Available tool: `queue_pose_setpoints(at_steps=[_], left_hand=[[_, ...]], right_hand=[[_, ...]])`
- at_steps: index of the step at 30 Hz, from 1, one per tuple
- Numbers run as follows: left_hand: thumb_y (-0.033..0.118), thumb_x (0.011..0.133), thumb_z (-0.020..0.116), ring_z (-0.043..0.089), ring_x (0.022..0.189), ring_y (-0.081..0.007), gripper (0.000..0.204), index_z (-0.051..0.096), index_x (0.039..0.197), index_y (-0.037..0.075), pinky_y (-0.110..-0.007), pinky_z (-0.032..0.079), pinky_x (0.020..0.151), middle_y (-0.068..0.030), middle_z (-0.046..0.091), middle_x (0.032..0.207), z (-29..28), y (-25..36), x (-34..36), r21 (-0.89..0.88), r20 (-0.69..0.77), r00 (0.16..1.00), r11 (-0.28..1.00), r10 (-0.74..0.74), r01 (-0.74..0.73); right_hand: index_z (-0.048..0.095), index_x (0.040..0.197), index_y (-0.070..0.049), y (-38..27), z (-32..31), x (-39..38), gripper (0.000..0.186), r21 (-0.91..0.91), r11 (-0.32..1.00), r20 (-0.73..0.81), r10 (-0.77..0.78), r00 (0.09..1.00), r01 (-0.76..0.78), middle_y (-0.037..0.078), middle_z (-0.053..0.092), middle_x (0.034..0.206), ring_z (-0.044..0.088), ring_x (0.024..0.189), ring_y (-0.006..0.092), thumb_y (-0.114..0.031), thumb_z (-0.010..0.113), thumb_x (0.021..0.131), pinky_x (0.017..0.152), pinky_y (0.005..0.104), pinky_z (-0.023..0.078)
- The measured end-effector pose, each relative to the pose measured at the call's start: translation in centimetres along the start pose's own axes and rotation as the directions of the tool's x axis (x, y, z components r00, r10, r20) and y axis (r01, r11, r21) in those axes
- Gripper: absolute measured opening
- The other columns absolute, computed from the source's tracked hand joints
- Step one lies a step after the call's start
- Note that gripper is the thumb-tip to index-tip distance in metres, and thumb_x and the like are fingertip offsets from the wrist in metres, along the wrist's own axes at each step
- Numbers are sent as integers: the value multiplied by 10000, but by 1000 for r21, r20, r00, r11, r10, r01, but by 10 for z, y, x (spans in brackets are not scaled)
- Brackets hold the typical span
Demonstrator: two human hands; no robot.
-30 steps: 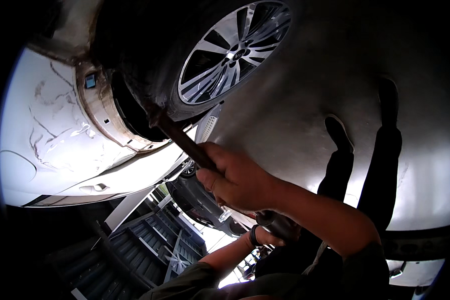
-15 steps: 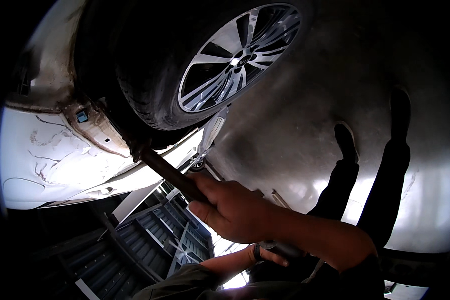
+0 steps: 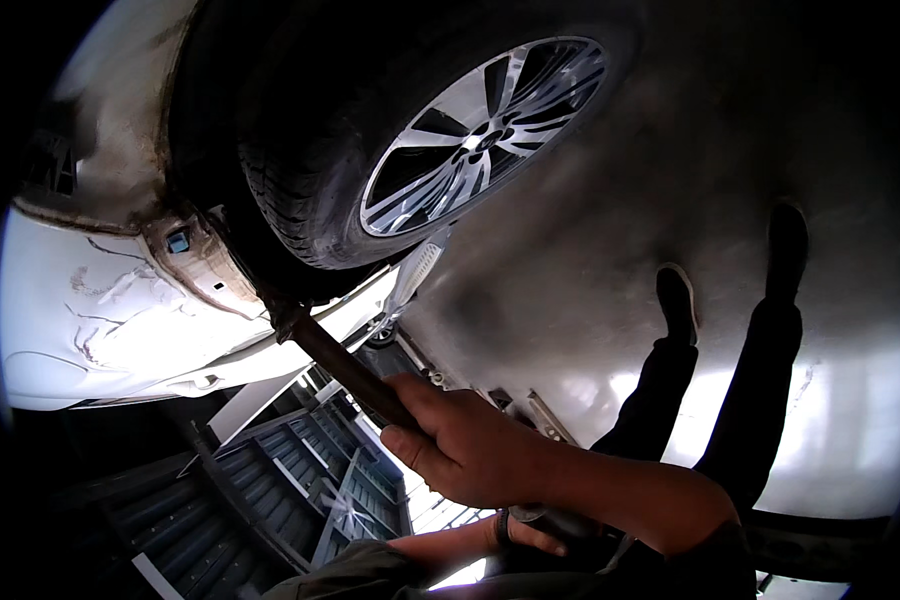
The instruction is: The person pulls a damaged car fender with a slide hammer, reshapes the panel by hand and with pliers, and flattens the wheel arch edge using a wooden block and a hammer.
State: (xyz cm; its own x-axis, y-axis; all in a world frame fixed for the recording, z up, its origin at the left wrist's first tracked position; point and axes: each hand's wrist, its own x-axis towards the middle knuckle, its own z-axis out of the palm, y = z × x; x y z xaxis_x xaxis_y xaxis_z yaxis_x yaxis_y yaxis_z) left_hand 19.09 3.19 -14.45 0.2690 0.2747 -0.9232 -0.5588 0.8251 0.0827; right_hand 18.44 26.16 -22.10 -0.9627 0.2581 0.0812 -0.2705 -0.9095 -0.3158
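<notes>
My right hand (image 3: 465, 450) is closed round a long dark metal tool (image 3: 345, 368), whose far end (image 3: 288, 318) meets the rusty wheel-arch edge of a white car's body panel (image 3: 50, 310). The panel has creases and marks, with exposed brown metal along the arch. My left hand (image 3: 532, 538) is lower, behind my right forearm, closed at a dark metal cylinder (image 3: 555, 520) in line with the tool; much of it is hidden. A tyre (image 3: 285, 200) with an alloy rim (image 3: 450, 135) stands just beside the tool's far end.
Grey floor (image 3: 700, 150) spreads to the right, where my legs and shoes (image 3: 675, 305) show. Long narrow items (image 3: 555, 420) lie beyond my right hand. A dark ribbed roof structure (image 3: 250, 490) appears at lower left, and another wheel (image 3: 378, 330) farther along.
The tool's far end has moved down and left from where it was a second ago, onto the arch edge. My hands appear lower in the picture, and the view has shifted slightly.
</notes>
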Motion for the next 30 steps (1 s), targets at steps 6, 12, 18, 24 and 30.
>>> queue_pose_setpoints(at_steps=[6,12,18,24,30], left_hand=[[210,788,769,545,1180,-299,517,594,1234,16,-411,414,1022,-151,614,1213,10,-30,-9,-70,60,992,992,112,-108],[253,790,760,578,1048,-239,551,525,1235,26,-387,463,922,-120,618,1104,33,-52,-27,-24,-158,963,974,221,-227],[261,809,749,581,1054,-192,605,474,1286,10,-348,478,912,-94,607,1131,61,-67,-45,-42,-191,954,969,232,-244],[246,846,722,559,1076,-201,669,369,1353,-11,-356,471,941,-117,560,1186,88,-73,-56,-40,-229,884,903,408,-428],[167,817,720,512,1182,-238,812,237,1447,-3,-389,423,1013,-176,481,1301,103,-127,-65,-157,-248,781,771,574,-617]], right_hand=[[451,1085,-34,-6,21,-6,258,-60,993,-88,97,991,-103,158,606,731,625,665,298,-263,517,985,599,432,443],[511,1041,-57,-15,50,-28,270,-212,935,-263,227,938,-286,49,582,819,595,772,157,-276,628,934,703,335,471],[548,855,-78,-7,83,-81,243,-337,744,-372,457,808,-577,17,605,849,587,791,133,-261,706,874,746,321,478],[507,798,-91,-9,127,-106,243,-166,759,-457,506,731,-629,45,616,782,639,785,169,-185,721,862,745,340,505],[478,782,-97,-14,143,-102,244,-111,798,-535,455,712,-593,62,598,775,638,744,188,-136,709,851,687,329,514]])
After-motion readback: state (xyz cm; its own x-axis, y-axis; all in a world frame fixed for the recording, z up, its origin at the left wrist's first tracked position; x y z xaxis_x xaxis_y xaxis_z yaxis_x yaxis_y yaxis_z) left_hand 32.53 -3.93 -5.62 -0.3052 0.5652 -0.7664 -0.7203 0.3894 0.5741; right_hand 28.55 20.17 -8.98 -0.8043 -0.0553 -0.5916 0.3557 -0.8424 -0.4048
